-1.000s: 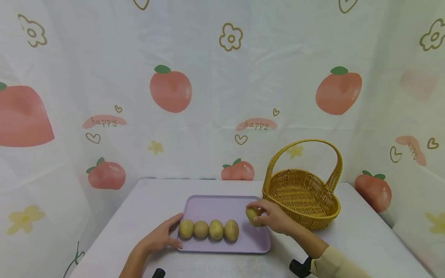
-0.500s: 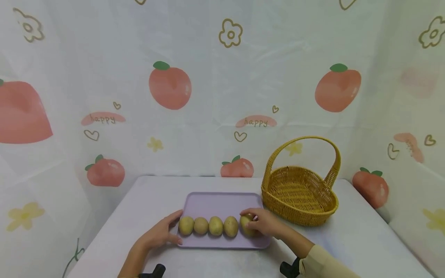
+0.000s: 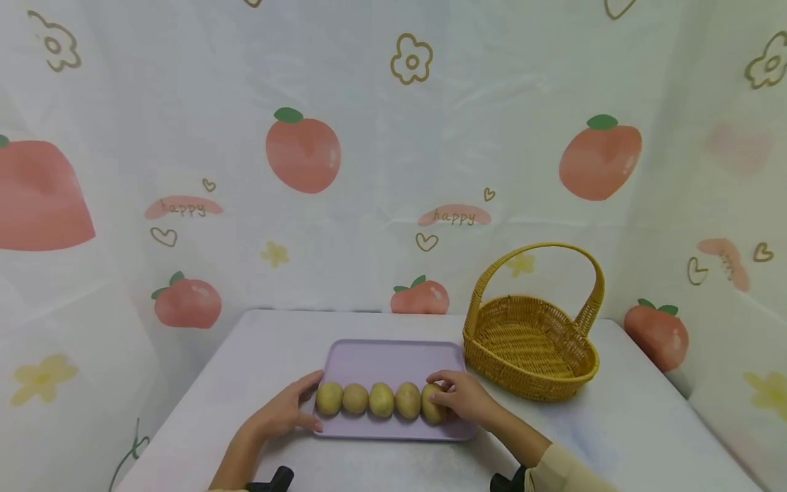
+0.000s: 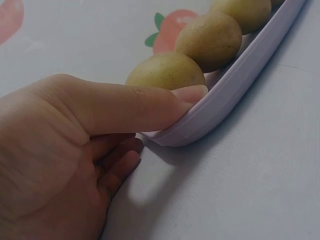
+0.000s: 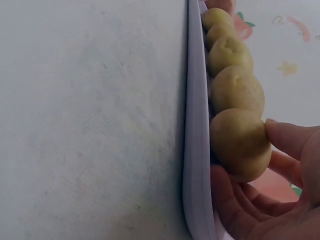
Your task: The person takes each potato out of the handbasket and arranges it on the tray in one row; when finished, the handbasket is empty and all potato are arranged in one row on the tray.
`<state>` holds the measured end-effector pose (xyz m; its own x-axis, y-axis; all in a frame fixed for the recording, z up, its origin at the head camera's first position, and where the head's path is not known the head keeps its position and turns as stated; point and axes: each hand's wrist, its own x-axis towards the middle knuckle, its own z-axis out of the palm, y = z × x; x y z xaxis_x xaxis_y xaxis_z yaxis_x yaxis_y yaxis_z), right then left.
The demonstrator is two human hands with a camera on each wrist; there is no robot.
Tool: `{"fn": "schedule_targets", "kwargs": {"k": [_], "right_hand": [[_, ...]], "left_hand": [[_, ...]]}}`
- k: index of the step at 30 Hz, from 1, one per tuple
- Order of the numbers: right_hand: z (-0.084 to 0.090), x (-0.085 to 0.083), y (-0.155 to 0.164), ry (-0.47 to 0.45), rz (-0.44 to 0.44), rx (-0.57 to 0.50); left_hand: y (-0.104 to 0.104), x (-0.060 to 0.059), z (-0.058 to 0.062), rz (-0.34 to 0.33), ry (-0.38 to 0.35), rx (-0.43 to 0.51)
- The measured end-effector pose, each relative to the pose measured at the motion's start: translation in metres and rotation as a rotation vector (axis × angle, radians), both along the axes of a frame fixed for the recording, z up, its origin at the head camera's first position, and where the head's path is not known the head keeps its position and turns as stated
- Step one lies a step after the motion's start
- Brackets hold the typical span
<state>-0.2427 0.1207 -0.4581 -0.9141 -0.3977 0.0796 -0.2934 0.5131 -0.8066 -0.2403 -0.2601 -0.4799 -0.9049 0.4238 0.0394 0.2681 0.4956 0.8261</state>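
Both my hands are bare, no rings, no gloves, nails cut short and plain. My left hand [image 3: 279,417] sits on the near left side of the lilac tray [image 3: 393,359] and that forearm has no sleeve on it at all. My right hand [image 3: 467,400] is at the tray's near right end, and behind it there's a pale cream long sleeve [image 3: 568,471]. A small black wrist-worn camera mount [image 3: 279,478] peeks out below each arm, nearer me than the tray.

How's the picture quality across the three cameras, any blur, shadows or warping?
Head view: bright, even light, wide-angle bending at the edges. Left wrist view: dim, the left hand casts a shadow beside the tray. Right wrist view: dim, far potatoes soft.
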Motion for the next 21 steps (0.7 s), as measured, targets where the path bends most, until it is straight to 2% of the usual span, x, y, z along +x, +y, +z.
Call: {"fn": "schedule_targets", "kwargs": {"k": [6, 10, 14, 17, 19, 21], "right_hand": [[-0.003, 0.008, 0.001, 0.058, 0.013, 0.072], [0.001, 0.016, 0.013, 0.093, -0.027, 0.091], [0.012, 0.025, 0.039, 0.110, -0.095, 0.066], [0.024, 0.032, 0.064, 0.103, -0.115, 0.031], [0.032, 0.036, 0.080, 0.129, -0.140, 0.024], [0.040, 0.040, 0.096, 0.194, -0.171, 0.029]], "left_hand": [[-0.005, 0.009, -0.004, 0.001, -0.008, -0.010], [-0.004, 0.013, -0.008, -0.013, -0.004, -0.005], [0.002, 0.012, -0.011, -0.045, 0.023, 0.017], [0.005, 0.013, -0.011, -0.048, 0.027, 0.027], [0.003, 0.015, -0.009, -0.039, 0.017, 0.030], [-0.002, 0.017, -0.007, -0.023, -0.001, 0.033]]}}
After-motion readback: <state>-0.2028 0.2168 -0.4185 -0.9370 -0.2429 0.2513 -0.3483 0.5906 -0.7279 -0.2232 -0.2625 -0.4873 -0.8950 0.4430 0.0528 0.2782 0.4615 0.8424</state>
